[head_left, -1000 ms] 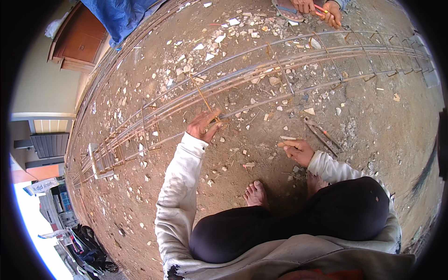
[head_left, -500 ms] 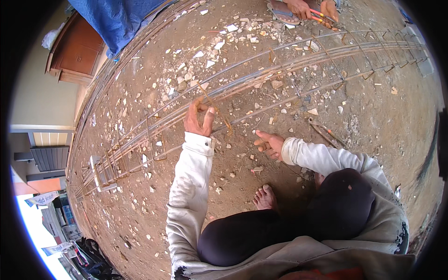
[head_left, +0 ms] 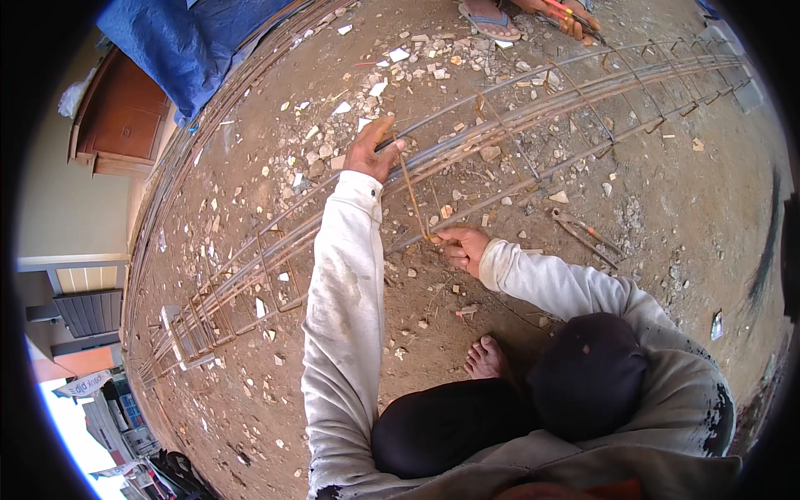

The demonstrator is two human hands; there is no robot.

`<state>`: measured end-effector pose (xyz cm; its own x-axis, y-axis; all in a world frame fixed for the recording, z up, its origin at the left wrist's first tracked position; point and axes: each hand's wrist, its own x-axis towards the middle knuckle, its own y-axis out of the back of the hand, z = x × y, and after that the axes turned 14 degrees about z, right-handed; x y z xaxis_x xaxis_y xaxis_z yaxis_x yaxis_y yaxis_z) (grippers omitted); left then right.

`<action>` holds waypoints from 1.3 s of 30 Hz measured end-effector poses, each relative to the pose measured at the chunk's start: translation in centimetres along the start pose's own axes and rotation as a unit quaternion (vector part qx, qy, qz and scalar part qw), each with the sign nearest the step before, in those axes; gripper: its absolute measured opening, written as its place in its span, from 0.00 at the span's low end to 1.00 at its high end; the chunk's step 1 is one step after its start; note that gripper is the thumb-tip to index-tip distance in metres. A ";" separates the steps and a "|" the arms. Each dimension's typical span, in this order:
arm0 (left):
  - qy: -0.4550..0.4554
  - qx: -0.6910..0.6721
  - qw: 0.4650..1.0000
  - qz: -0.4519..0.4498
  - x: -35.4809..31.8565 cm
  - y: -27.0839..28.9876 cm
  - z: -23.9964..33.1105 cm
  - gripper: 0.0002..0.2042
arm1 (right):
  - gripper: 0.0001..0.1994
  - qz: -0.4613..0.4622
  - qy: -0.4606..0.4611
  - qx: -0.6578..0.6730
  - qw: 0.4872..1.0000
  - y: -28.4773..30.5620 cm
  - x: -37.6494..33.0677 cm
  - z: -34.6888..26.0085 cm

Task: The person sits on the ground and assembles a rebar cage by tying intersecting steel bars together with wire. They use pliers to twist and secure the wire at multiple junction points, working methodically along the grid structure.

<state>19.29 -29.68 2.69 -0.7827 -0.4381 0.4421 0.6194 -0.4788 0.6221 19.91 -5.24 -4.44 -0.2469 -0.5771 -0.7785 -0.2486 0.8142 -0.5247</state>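
Getting a two-point hold on the rust-brown, thin bent-steel stirrup (head_left: 414,198) in my remote view; half a second back the left hand (head_left: 372,153) was alone near it and the right hand (head_left: 463,249) hung in the air, short of the bars; now the left is up at the straight grey steel upper bar (head_left: 442,115), thumb and fingers closed round the stirrup's upper end; the right has come in and pinches its lower corner by the long brownish steel lower bar (head_left: 500,197); how hard either squeezes, I cannot tell from here; the stirrup sits aslant between those two bars, the bunched rusty steel rods (head_left: 533,112) passing between its ends; I read that as control from both ends, so slant and place along the bars look adjustable; whether it's tied anywhere, I can't make out; unchanged: rusty long-handled pincers with a red patch (head_left: 591,231) lie on the brown, rubble-strewn ground (head_left: 667,200) to the right, untouched; at the top edge, a co-worker's hand (head_left: 575,25) is at red-handled pliers (head_left: 560,10), well apart from both.
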 end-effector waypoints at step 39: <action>0.048 0.017 0.993 -0.104 -11.9 1.8 10.6 0.24 | 0.11 -0.052 0.163 -0.007 0.985 4.8 -2.0 -2.3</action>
<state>29.11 -17.26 5.39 -0.8830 -0.4044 0.2384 0.4412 -0.5415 0.7156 17.09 -0.32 -4.59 -0.5062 -0.6497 -0.5671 -0.3012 0.7493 -0.5897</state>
